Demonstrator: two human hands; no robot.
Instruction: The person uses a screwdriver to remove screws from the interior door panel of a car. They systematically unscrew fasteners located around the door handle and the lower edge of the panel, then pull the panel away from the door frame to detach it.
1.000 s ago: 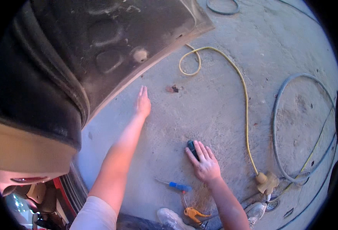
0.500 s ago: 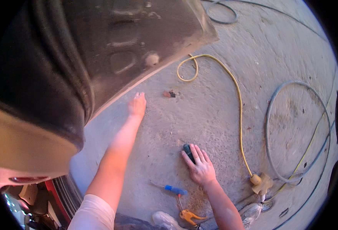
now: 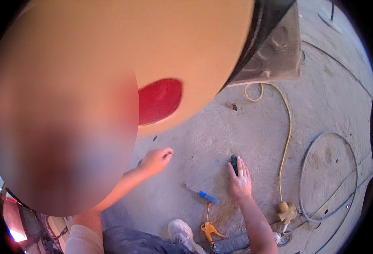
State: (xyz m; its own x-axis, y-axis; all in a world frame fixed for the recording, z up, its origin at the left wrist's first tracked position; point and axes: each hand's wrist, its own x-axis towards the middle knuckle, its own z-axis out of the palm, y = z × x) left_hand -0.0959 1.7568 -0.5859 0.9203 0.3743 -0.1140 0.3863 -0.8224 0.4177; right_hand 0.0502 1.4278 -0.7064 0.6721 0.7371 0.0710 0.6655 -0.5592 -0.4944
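My left hand [image 3: 157, 161] is closed above the concrete floor, below the rounded tan vehicle panel [image 3: 195, 46]. Whatever may be inside its curled fingers is too small to make out. Down on the floor, my right hand [image 3: 240, 183] has its fingers and thumb around a small, dark green oblong block [image 3: 234, 164]. Left of that hand lies a screwdriver [image 3: 208, 197] with a blue handle. Just below the screwdriver is an orange air blow gun [image 3: 212, 230] with a thin nozzle.
A red lamp [image 3: 163, 99] sits in the tan panel. A dark flap [image 3: 275, 55] juts out at its far right. On the right, a yellow cord [image 3: 286, 139] runs to a tan multi-outlet connector [image 3: 287, 213], beside a looped grey hose [image 3: 301, 180]. A blurred oval hides the left.
My view has swung toward the tan panel and its red lamp. My left hand has drawn back nearer to me from beside the dark flap. My right hand stays on the green block.
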